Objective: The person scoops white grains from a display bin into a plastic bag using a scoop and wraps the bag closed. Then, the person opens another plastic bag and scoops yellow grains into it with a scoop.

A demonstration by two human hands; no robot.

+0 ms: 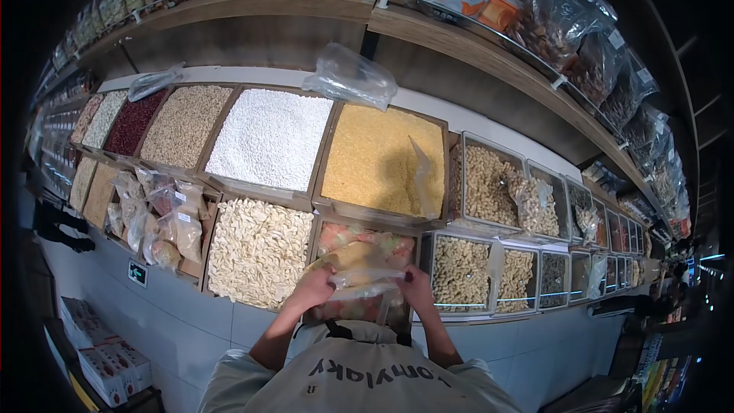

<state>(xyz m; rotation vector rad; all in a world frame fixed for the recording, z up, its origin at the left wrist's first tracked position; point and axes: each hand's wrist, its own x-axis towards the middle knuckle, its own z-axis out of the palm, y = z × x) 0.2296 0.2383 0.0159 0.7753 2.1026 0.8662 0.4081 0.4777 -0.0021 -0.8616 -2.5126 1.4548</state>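
Note:
A clear plastic bag with yellow grain in its lower part lies over a bin of pink and green wrapped goods. My left hand pinches one side of the bag's gathered top. At the other side, my right hand grips the same plastic, so the top is stretched between both hands. Just beyond stands a wooden bin of yellow grain, with a clear scoop-like plastic piece resting in it at the right.
White grains fill the bin left of the yellow one, and pale flat slices the one nearer me. Filled bags crowd a lower bin. Clear-sided bins of peanuts run rightward. A loose plastic bag lies behind, under a shelf.

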